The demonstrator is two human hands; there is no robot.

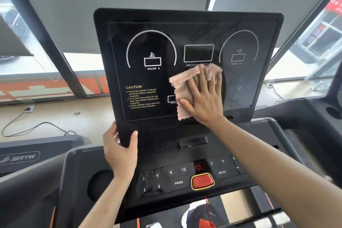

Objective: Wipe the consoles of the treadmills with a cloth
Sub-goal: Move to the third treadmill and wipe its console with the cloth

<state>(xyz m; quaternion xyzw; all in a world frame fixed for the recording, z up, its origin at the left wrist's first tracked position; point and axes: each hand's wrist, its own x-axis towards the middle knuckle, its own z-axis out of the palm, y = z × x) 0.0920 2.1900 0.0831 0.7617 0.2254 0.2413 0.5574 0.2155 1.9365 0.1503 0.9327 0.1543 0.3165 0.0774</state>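
A black treadmill console (148,46) stands upright in front of me, with white dial markings and yellow caution text. My right hand (203,98) lies flat with fingers spread, pressing a pale pink cloth (182,87) against the lower middle of the screen. The cloth covers part of the program label and a small box below it. My left hand (120,146) grips the console's lower left edge, thumb on the front face. Droplets or smears show on the right side of the screen (235,83).
Below the screen sits a button panel (177,176) with a red stop button (202,181) and a cup holder (100,183) at the left. A second treadmill (27,155) stands left. Cables (37,127) lie on the floor by the windows.
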